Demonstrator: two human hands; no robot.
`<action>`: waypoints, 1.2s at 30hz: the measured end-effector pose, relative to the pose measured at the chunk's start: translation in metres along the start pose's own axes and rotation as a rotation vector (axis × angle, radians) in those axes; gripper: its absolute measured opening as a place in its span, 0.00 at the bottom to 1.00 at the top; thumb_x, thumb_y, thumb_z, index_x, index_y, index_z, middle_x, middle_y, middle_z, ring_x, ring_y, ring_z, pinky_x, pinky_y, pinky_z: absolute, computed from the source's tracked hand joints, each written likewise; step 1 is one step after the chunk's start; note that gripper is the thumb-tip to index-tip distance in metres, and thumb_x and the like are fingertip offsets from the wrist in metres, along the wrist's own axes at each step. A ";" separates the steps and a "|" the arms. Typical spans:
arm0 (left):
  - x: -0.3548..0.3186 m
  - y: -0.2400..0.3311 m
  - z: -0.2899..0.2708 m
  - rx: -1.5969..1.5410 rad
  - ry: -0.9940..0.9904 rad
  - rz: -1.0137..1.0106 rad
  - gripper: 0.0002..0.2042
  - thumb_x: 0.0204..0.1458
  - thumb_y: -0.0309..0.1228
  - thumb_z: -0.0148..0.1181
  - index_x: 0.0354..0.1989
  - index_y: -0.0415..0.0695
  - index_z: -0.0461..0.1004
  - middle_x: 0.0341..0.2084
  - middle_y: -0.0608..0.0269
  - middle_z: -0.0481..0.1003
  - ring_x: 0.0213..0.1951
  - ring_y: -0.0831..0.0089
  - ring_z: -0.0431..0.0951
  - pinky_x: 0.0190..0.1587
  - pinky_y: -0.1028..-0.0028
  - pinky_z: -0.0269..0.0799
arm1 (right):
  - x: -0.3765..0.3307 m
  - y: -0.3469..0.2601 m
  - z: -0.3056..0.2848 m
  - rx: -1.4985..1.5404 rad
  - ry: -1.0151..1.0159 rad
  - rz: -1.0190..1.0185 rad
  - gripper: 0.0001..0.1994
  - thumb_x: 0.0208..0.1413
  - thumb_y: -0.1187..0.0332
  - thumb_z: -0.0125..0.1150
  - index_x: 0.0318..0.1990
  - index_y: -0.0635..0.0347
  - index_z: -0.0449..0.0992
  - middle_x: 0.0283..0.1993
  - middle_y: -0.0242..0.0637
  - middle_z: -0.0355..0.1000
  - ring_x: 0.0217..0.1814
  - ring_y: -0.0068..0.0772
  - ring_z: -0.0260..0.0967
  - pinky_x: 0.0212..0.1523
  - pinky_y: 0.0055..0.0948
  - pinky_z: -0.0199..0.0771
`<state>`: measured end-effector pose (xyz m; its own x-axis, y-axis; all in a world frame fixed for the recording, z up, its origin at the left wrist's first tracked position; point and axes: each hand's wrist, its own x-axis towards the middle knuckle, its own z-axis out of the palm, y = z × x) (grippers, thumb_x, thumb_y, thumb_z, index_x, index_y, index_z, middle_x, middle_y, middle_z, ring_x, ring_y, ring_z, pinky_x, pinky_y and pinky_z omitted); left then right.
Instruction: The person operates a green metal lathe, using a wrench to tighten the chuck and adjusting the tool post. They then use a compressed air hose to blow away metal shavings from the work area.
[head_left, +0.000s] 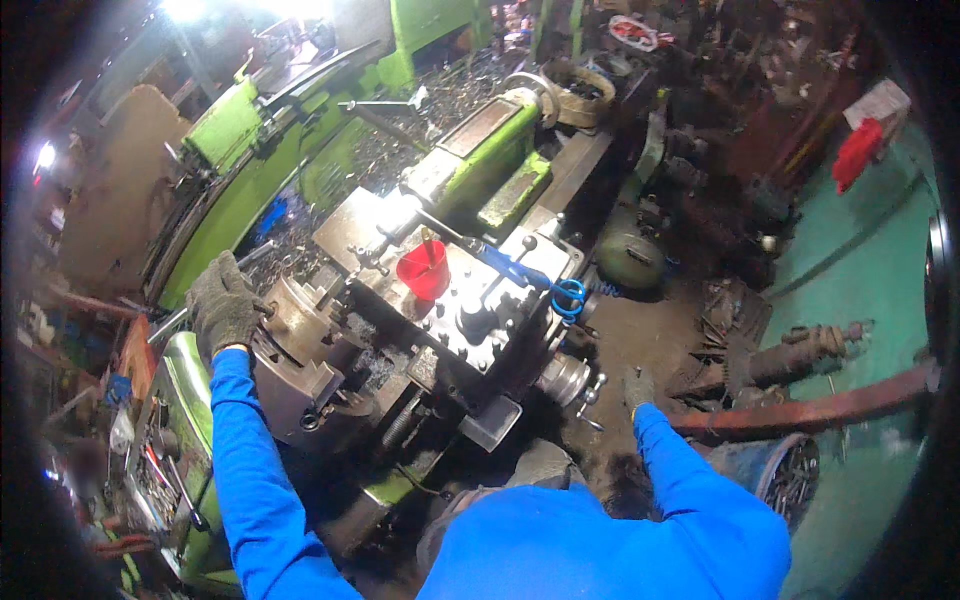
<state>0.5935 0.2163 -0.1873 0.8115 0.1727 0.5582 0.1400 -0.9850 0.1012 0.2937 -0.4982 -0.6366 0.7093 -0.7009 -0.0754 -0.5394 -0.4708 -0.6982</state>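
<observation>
My gloved hands at the green lathe, one on the chuck and one down by the carriage handwheel.

My left hand [222, 305], in a grey work glove, lies curled over the top of the lathe chuck [295, 345], fingers wrapped on its rim. Right of it a red cup [424, 270] stands on the carriage, beside a blue coiled hose [568, 297]. My right hand [638, 388], gloved too, hangs just beside the handwheel [566, 380]; I cannot tell whether it is closed on anything.
</observation>
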 end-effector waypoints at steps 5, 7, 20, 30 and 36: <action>0.003 -0.021 -0.004 0.188 -0.184 0.017 0.22 0.69 0.41 0.46 0.64 0.43 0.74 0.61 0.45 0.74 0.64 0.46 0.71 0.68 0.52 0.63 | 0.023 0.006 0.024 0.028 -0.319 0.180 0.21 0.63 0.53 0.60 0.51 0.63 0.78 0.29 0.44 0.74 0.26 0.35 0.72 0.26 0.44 0.71; -0.006 -0.072 0.019 0.281 -0.120 0.111 0.22 0.68 0.39 0.47 0.65 0.43 0.73 0.62 0.45 0.74 0.65 0.48 0.71 0.69 0.53 0.62 | 0.026 0.031 0.051 -0.089 -0.302 0.102 0.26 0.63 0.49 0.59 0.53 0.66 0.78 0.40 0.52 0.77 0.37 0.47 0.74 0.37 0.48 0.73; -0.018 -0.043 -0.009 0.180 -0.050 -0.021 0.20 0.68 0.42 0.47 0.58 0.45 0.79 0.55 0.46 0.78 0.59 0.46 0.75 0.66 0.51 0.67 | -0.003 0.064 0.037 -0.348 -0.910 0.212 0.28 0.63 0.49 0.61 0.59 0.66 0.77 0.56 0.55 0.77 0.54 0.58 0.74 0.54 0.48 0.74; -0.019 -0.020 -0.020 0.217 0.001 0.066 0.16 0.66 0.37 0.48 0.54 0.44 0.76 0.49 0.49 0.78 0.54 0.47 0.77 0.60 0.54 0.69 | 0.105 -0.033 0.087 -0.207 -0.692 -0.112 0.29 0.60 0.54 0.65 0.62 0.66 0.74 0.62 0.52 0.75 0.62 0.58 0.72 0.63 0.46 0.71; -0.019 -0.004 -0.029 0.240 0.025 0.100 0.14 0.66 0.37 0.48 0.48 0.43 0.77 0.45 0.50 0.79 0.50 0.49 0.78 0.56 0.56 0.70 | 0.138 -0.030 0.129 -0.348 -0.677 -0.065 0.29 0.59 0.56 0.66 0.62 0.66 0.74 0.63 0.52 0.75 0.64 0.57 0.71 0.65 0.45 0.70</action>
<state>0.5610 0.2170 -0.1740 0.8144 0.0714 0.5759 0.1928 -0.9693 -0.1524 0.4661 -0.5119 -0.7177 0.8075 -0.2378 -0.5398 -0.5195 -0.7202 -0.4598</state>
